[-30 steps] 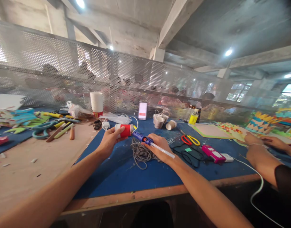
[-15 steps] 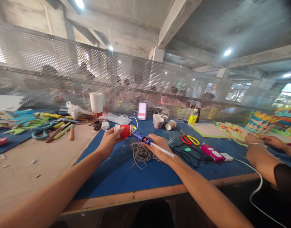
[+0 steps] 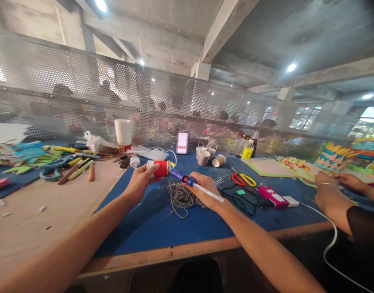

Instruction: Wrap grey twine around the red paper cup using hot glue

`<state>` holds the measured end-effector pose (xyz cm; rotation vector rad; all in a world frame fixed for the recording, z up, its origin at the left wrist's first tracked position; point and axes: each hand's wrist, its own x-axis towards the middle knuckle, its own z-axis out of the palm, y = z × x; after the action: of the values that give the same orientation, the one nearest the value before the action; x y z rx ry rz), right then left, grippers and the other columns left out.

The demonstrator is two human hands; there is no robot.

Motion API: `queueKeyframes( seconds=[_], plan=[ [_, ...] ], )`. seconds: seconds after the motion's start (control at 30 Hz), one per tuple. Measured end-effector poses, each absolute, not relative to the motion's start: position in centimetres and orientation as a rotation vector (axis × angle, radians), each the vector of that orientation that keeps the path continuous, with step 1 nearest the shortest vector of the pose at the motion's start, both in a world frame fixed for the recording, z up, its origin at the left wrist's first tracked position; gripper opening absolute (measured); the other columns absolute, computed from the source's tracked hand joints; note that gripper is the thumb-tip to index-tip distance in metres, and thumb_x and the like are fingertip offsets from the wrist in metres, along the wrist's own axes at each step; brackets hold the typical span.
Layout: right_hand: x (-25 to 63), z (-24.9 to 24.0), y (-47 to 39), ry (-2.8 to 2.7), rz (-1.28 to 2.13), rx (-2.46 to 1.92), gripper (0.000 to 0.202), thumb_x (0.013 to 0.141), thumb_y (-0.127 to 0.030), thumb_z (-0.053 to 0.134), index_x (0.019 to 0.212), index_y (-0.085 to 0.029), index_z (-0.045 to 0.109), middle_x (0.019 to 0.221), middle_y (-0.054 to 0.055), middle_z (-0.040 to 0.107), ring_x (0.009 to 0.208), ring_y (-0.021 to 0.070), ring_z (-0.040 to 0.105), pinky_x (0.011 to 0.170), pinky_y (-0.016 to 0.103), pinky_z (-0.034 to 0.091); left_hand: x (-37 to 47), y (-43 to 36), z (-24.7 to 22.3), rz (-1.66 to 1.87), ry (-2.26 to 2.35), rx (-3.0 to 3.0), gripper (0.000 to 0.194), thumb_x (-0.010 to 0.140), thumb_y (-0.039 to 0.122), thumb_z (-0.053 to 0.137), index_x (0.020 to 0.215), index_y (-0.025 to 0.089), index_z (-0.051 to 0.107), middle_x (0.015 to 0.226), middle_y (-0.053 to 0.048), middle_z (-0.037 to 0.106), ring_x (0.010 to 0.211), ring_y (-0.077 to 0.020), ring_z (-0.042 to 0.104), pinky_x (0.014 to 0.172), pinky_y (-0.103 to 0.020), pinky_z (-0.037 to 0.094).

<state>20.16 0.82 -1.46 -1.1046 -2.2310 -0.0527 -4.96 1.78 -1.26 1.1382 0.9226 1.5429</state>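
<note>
My left hand [image 3: 140, 181] is closed round a red paper cup [image 3: 161, 169] with a white rim, tipped on its side. My right hand [image 3: 202, 188] grips a blue hot glue gun [image 3: 180, 176], and a clear glue stick [image 3: 209, 192] juts from its back end. The gun's tip points at the base of the cup; whether they touch is too small to tell. Under the gun and my right hand lies a tangle of grey cord [image 3: 182, 199]. A white cable loops up behind the cup.
Cord-wrapped cups [image 3: 203, 156], scissors [image 3: 244, 179], a magenta box [image 3: 272, 197] and a yellow bottle [image 3: 248, 151] stand or lie beyond and right. Stacked cups [image 3: 123, 132] and tools [image 3: 77, 167] are left. Another person's hands [image 3: 327, 182] work at the far right.
</note>
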Motion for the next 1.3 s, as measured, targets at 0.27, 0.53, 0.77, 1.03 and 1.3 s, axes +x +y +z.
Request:
queueKeyframes(
  seconds=[0.27,0.53,0.77,1.03,1.3],
  plan=[
    [20.16,-1.40,0.80,-2.219,-0.060,-1.112,0.034,0.098,-0.056,0.059,0.088,-0.023,0.057,0.089,0.001,0.070,0.076,0.0176,0.063,0.064,0.026,0.032,-4.88,1.73,-1.24,1.544,0.915,1.128,0.035,0.073,0.043,0.084,0.091,0.015,0.076,0.091,-0.008,0.079,0.084,-0.0237,0.074,0.074,-0.034,0.063],
    [20.13,-1.14,0.67,-2.206,-0.020,-1.129,0.032,0.099,-0.053,0.058,0.087,-0.023,0.057,0.088,0.001,0.069,0.077,0.0174,0.064,0.065,0.025,0.033,-4.80,1.54,-1.08,1.532,0.918,1.143,0.034,0.074,0.043,0.084,0.092,0.015,0.076,0.091,-0.008,0.079,0.084,-0.0231,0.074,0.074,-0.034,0.063],
    [20.13,-1.11,0.70,-2.190,-0.032,-1.139,0.033,0.098,-0.054,0.059,0.087,-0.023,0.057,0.086,0.000,0.069,0.078,0.0179,0.065,0.064,0.025,0.032,-4.74,1.49,-1.19,1.521,0.908,1.167,0.035,0.076,0.043,0.082,0.095,0.014,0.077,0.093,-0.009,0.079,0.085,-0.0238,0.074,0.073,-0.034,0.062],
    [20.10,-0.78,0.52,-2.191,-0.032,-1.165,0.031,0.098,-0.053,0.060,0.087,-0.023,0.057,0.087,0.001,0.070,0.079,0.0185,0.065,0.064,0.026,0.032,-4.68,1.50,-1.23,1.517,0.923,1.176,0.037,0.075,0.044,0.082,0.097,0.014,0.077,0.094,-0.009,0.080,0.084,-0.0232,0.075,0.074,-0.033,0.062],
    [20.28,-1.03,0.77,-2.181,-0.019,-1.132,0.033,0.099,-0.054,0.058,0.087,-0.023,0.057,0.087,0.001,0.070,0.080,0.0185,0.065,0.064,0.026,0.032,-4.69,1.43,-1.20,1.509,0.920,1.200,0.040,0.075,0.046,0.083,0.100,0.015,0.078,0.096,-0.009,0.079,0.088,-0.0242,0.074,0.078,-0.035,0.062]
  ],
)
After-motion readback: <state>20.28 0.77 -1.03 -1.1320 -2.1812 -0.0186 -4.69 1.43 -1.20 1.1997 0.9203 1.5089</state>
